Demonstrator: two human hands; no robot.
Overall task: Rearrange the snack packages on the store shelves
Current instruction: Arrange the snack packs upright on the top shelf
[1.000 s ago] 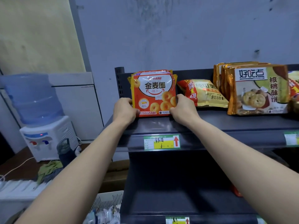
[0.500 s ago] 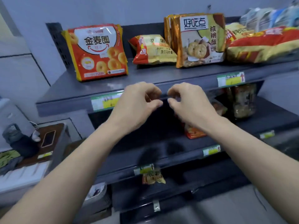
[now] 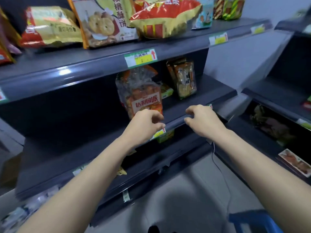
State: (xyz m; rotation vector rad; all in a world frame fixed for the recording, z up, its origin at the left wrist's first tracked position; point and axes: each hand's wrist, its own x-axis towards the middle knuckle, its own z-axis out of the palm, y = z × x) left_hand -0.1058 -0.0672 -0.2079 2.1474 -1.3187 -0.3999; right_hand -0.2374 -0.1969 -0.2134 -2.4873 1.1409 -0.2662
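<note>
left grip (image 3: 146,125), right grip (image 3: 202,121) loosely curled, empty

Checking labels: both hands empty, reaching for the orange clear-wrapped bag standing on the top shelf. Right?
Wrong shelf: the orange bag stands on the middle shelf, below the top shelf, per the head view. The left hand and right hand are empty, reaching for it.

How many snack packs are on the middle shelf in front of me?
3 that show: a clear orange bag at the front, a small green pack behind it, and an orange cracker pack further right. Another may be hidden behind the cracker pack.
</note>
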